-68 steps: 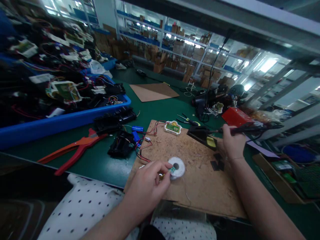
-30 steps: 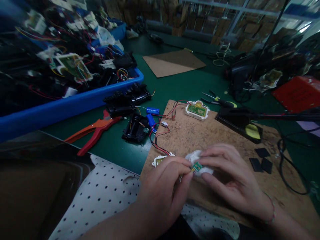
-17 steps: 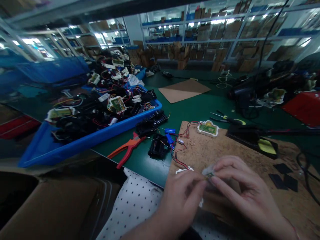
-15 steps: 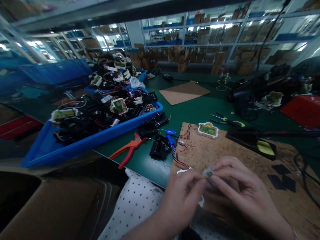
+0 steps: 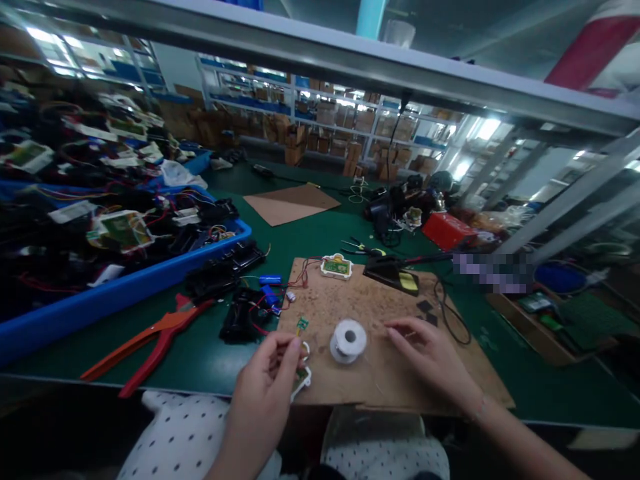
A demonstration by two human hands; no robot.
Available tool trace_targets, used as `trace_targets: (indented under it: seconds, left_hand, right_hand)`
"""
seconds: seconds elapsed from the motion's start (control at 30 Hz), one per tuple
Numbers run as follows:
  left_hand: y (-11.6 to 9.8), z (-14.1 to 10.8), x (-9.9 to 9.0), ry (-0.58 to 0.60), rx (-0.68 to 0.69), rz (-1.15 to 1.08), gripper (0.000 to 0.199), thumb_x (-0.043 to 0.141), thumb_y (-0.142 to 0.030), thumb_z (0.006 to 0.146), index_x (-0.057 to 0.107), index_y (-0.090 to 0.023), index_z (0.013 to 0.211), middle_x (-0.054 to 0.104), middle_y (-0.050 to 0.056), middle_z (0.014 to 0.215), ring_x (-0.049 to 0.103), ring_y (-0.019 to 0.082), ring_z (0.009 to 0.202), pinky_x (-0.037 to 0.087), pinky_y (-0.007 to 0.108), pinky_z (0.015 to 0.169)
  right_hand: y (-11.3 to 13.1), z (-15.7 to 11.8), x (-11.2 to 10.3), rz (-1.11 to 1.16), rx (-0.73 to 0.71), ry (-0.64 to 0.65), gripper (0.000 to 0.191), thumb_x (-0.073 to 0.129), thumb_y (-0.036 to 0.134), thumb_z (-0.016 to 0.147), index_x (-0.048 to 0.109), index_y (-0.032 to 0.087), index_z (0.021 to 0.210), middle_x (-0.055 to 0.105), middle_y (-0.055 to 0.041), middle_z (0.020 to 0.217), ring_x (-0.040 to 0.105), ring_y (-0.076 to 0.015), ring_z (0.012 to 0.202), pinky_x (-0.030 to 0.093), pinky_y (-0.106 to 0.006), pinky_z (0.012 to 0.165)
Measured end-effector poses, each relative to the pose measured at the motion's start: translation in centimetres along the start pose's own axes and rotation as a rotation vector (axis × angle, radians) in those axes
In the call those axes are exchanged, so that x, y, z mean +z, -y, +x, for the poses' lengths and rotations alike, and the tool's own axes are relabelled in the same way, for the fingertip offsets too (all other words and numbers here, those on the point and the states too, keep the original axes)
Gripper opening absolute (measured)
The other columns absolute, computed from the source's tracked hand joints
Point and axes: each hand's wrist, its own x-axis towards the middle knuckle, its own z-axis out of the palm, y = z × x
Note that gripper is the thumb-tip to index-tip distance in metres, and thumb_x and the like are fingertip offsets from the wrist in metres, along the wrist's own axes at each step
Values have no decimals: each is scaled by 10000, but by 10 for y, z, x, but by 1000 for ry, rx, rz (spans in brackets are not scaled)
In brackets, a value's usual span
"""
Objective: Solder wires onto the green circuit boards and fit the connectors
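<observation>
My left hand (image 5: 270, 367) pinches a small green circuit board (image 5: 303, 324) by its wires, above the left edge of the brown board (image 5: 370, 300). Partly behind that hand lies a white-framed circuit (image 5: 301, 381). A white spool (image 5: 349, 341) stands on the brown board between my hands. To its right my right hand (image 5: 425, 350) hovers with fingers slightly apart and nothing visible in them. Another white-framed circuit (image 5: 336, 267) with red and black wires rests at the back edge of the board.
A blue tray (image 5: 125, 290) heaped with black parts and wires is at the left. Red-handled pliers (image 5: 165, 328), black holders (image 5: 241, 317) and blue cells (image 5: 271, 297) lie beside the board. Behind are a soldering iron stand (image 5: 390, 275) and a red box (image 5: 449, 231).
The view has turned right. My hands have moved apart; the right one has let go of the small clear item. The small green board now shows in my left hand, and the spool is in sight.
</observation>
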Motion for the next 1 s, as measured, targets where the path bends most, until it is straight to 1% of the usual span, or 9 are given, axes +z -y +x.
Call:
trace_targets:
  seconds: [0.1,0.23,0.3,0.43,0.6,0.73,0.83,0.97,1.0]
  left_hand:
    - [-3,-1,-1,25,10,57,382,593,-552,906,629,-177,971,722,56,899,689,198,820,547,280,723]
    - [-6,-1,3,39,53,157,398,583,-566,904,651,-177,955,726,55,878,695,210,805,539,289,701]
    - [-7,-2,5,33,72,211,403,581,-574,900,656,-183,959,726,48,858,694,214,788,529,288,670]
    - [-9,-6,9,22,98,286,393,559,-572,916,650,-192,953,711,30,837,684,202,765,516,278,664]
    - [-10,-10,10,32,100,284,376,551,-556,923,652,-195,948,713,29,821,679,203,752,506,274,651]
    - [-12,-12,10,35,91,265,361,559,-538,916,665,-196,962,712,29,809,668,201,720,490,270,621]
    - [-14,-13,9,30,107,257,322,550,-506,929,669,-207,955,701,20,797,660,196,707,479,266,624]
    - [-15,-11,8,66,130,289,291,554,-483,930,668,-216,942,699,20,806,664,205,727,483,270,635]
    - [-15,-10,8,75,132,295,290,555,-485,929,667,-217,936,701,20,811,665,205,726,484,269,630]
  right_hand:
    - [-26,-7,-31,-127,90,-63,362,528,503,943,675,208,1095,712,-88,1076,679,-218,932,548,-361,819]
    - [-55,-5,-66,-303,212,-156,399,488,477,945,669,163,1111,693,-150,1120,648,-285,1007,478,-434,912]
    - [-65,1,-70,-347,255,-145,415,497,512,929,703,165,1026,707,-155,1044,647,-300,976,464,-427,880]
    - [-75,14,-63,-349,329,-84,423,609,601,831,723,194,846,713,-133,915,658,-296,869,448,-380,747]
    - [-81,23,-64,-240,406,-6,368,674,576,778,703,210,788,718,-82,806,658,-238,732,407,-328,631]
    - [-77,19,-72,-90,407,16,370,686,550,769,653,193,860,699,-62,775,638,-209,701,417,-311,623]
    - [-61,13,-70,71,356,24,407,637,594,804,566,205,902,675,-33,756,633,-189,691,436,-297,616]
    - [-26,15,-46,316,249,18,427,523,629,891,368,237,822,694,-79,963,688,-190,815,505,-312,705]
    - [-16,20,-37,364,222,16,422,504,620,909,343,240,822,688,-85,987,682,-180,794,504,-310,696]
